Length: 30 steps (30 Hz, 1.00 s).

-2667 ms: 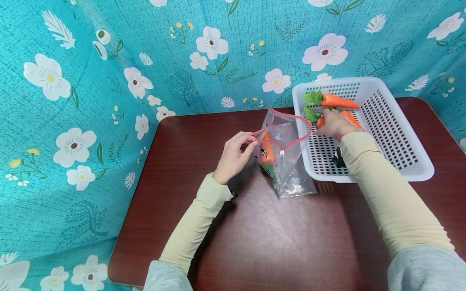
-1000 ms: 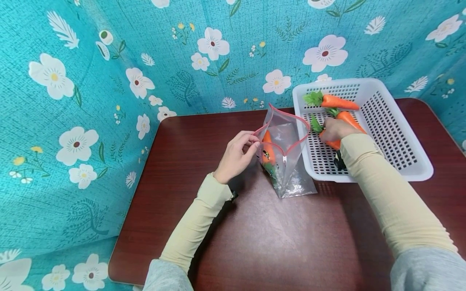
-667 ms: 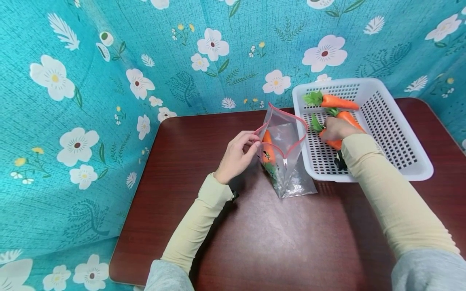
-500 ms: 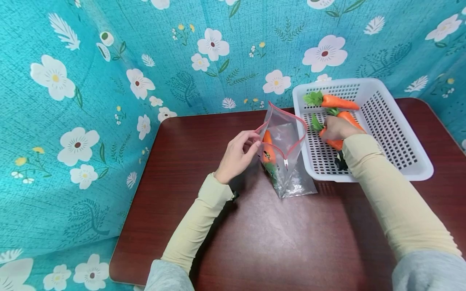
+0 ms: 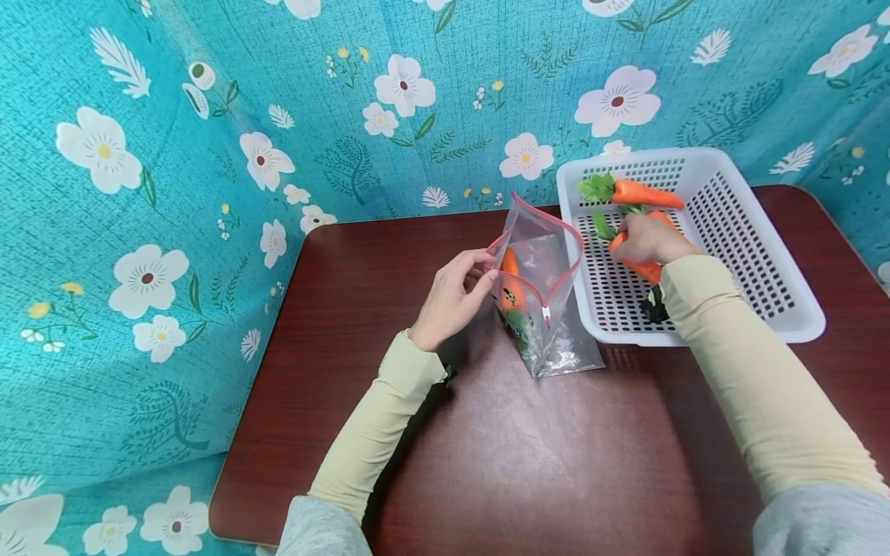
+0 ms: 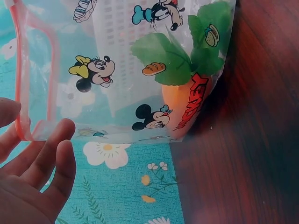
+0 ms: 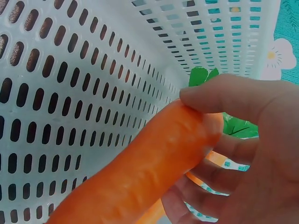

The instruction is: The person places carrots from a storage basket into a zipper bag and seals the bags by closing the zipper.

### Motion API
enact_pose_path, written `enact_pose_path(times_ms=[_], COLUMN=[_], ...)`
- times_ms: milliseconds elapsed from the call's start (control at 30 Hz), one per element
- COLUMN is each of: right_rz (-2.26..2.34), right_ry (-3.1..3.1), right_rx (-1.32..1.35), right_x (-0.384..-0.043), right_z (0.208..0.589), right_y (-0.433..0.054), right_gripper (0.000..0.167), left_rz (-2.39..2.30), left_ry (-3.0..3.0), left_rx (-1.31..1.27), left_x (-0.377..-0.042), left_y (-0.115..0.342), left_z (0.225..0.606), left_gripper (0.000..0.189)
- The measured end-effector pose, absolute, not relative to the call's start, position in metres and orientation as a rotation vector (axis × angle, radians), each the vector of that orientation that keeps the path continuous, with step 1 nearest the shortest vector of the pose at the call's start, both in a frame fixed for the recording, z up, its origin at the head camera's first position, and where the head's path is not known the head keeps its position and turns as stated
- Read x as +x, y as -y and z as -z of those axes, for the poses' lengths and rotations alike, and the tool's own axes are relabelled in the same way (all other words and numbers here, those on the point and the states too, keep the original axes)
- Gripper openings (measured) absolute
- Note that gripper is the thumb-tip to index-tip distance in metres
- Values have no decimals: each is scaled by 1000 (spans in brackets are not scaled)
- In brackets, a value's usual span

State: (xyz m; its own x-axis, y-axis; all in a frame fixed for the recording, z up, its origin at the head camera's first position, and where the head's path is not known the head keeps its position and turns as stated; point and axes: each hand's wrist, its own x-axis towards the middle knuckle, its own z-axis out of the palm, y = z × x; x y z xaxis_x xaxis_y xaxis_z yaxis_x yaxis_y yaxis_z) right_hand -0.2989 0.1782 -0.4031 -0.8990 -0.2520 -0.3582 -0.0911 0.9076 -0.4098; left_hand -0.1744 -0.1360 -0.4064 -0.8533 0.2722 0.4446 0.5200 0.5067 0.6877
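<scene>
R hand (image 5: 653, 241) is in the left half of the basket (image 5: 810, 327), thumb on top & fingers underneath, pinching an orange carrot (image 7: 145, 158); its leaves point to the basket's left wall. 2 more in the basket: a far carrot (image 5: 648, 194) nr the back wall, & a half-hidden carrot (image 5: 667, 219) behind the hand. Just left of the basket stands a clear bag (image 5: 556, 333), red mouth edge gaping wide; 1 bagged carrot (image 5: 513, 292) is on the side away from the basket. L hand (image 5: 452, 297), farther left of the basket, pinches that edge btwn thumb & fingers. Desk (image 5: 348, 347) runs well left of the basket; curtain (image 5: 417, 174) hangs close behind the basket's back rim.
</scene>
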Motion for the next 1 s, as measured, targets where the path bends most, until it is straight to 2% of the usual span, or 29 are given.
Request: enact_pose_path(times_ms=[100,333,667,1000], right_rz=[572,721,905,1006], right_ry=[-2682,-2743,-2765,-2805], right_rx=[-265,-257,-180,-122], right_x=[-299,-298,-293,-288], right_z=[403,401,393,380], right_y=[-180,-179,-177,-178], right_gripper=[49,25,46,60], left_rz=[1237,1209,1276,1258], left_ry=[2468,2465,2442,2460], left_rx=[-660,-643,-638,-593], left_x=[-175,-175,-176,-176], left_y=[136,136,135,135], left_z=[407,407,407,407], left_gripper=[24,23,25,28])
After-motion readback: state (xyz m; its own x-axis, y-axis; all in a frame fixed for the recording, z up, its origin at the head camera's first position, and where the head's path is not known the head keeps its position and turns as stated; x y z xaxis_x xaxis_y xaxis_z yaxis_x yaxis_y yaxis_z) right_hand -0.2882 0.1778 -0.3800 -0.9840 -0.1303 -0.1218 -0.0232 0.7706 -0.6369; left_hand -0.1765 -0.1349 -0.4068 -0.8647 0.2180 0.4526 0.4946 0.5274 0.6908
